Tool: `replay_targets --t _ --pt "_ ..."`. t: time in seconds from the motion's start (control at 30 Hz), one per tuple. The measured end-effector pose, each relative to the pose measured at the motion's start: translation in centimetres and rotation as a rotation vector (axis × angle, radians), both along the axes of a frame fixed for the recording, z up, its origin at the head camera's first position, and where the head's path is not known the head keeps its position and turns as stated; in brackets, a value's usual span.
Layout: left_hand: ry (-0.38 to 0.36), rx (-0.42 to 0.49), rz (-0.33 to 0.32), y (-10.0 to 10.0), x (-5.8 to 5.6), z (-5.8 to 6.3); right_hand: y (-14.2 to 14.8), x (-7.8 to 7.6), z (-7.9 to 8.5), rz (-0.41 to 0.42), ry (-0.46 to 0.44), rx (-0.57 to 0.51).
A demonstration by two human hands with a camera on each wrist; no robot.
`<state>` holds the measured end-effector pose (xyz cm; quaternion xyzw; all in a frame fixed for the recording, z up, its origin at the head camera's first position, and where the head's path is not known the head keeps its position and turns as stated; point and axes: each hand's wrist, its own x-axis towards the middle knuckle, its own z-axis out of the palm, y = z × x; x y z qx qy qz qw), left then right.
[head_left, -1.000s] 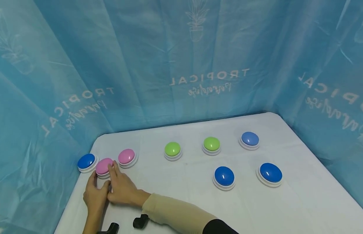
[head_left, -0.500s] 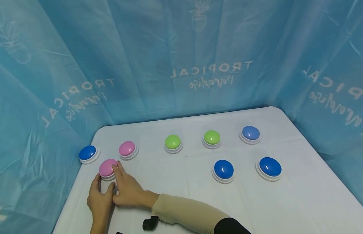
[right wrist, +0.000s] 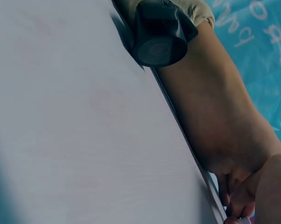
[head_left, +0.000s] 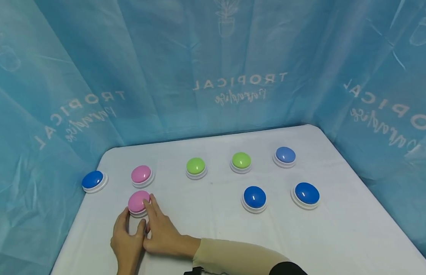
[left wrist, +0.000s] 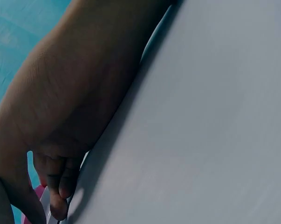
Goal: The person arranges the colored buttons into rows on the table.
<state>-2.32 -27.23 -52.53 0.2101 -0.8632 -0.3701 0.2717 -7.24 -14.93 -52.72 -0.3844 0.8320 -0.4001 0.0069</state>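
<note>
In the head view, a pink dome push button [head_left: 138, 201] on a round white base sits on the table between both hands. My left hand [head_left: 127, 244] holds its left and near sides, fingers at the base and thumb in front. My right hand [head_left: 163, 233] grips its right side, with fingertips at the dome's edge and the base. The thumbs lie close together on the near side. The left wrist view shows the left hand [left wrist: 70, 102] with a sliver of pink below it. The right hand [right wrist: 224, 121] in the right wrist view covers most of the button.
Behind it stands another pink button [head_left: 141, 174], with a blue button [head_left: 92, 179] at the left edge. Two green buttons [head_left: 196, 165] and several blue buttons [head_left: 255, 197] stand farther right on the white table [head_left: 213, 217]. Blue curtains [head_left: 165, 95] enclose the far sides.
Both hands have slid the held pink button right and toward the near side, away from the left blue button. It now stands in front of the other pink button.
</note>
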Motion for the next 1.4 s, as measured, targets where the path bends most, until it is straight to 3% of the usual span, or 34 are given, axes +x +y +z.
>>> replay_targets --t 0.33,0.7,1.0,1.23,1.4 --pt "0.038 0.004 -0.143 2.9 0.2 0.0 4.8 1.1 -0.2 -0.027 0.041 -0.082" --pt "0.062 -0.040 -0.285 6.8 0.2 -0.2 10.3 2.0 0.1 -0.056 -0.089 -0.147" --pt "0.137 -0.066 -0.417 8.9 0.3 -0.4 14.9 2.0 0.0 -0.050 -0.014 -0.195" --pt "0.130 -0.056 -0.480 9.9 0.0 -0.4 16.8 1.8 0.0 -0.116 0.039 -0.217" --pt "0.111 -0.058 -0.506 10.4 0.1 -0.4 17.4 2.0 0.2 -0.201 0.020 -0.207"
